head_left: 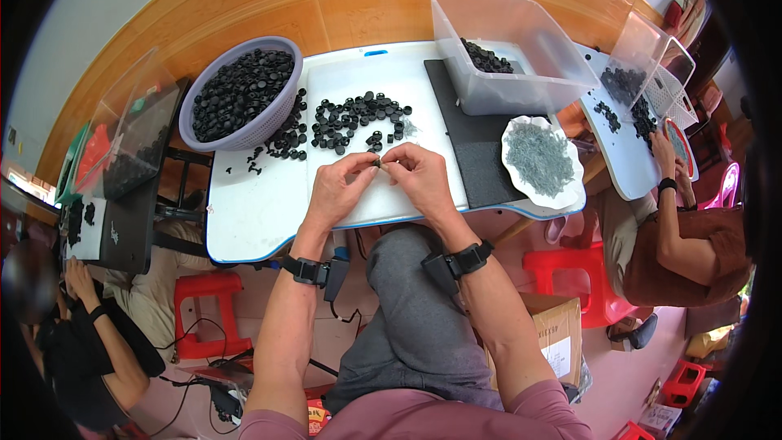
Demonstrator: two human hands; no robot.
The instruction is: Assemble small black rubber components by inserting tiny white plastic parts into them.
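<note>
In front of me, low over the white table [252,220], my left hand [336,189] and my right hand [425,183] meet fingertip to fingertip. Both are closed in a pinch on one small black cap [377,163], mostly covered by the fingers. Just beyond them lie many loose black caps [352,118], scattered in a rough cluster. A few small clear pieces [410,128] rest at the cluster's right edge, near my right hand.
A lavender basket [244,140] heaped with black caps stands back left. On the right, a black mat [489,171] lies under a clear bin [533,91] with caps and a white scalloped plate [557,199] of translucent pieces. Co-workers sit at side tables, left and right.
</note>
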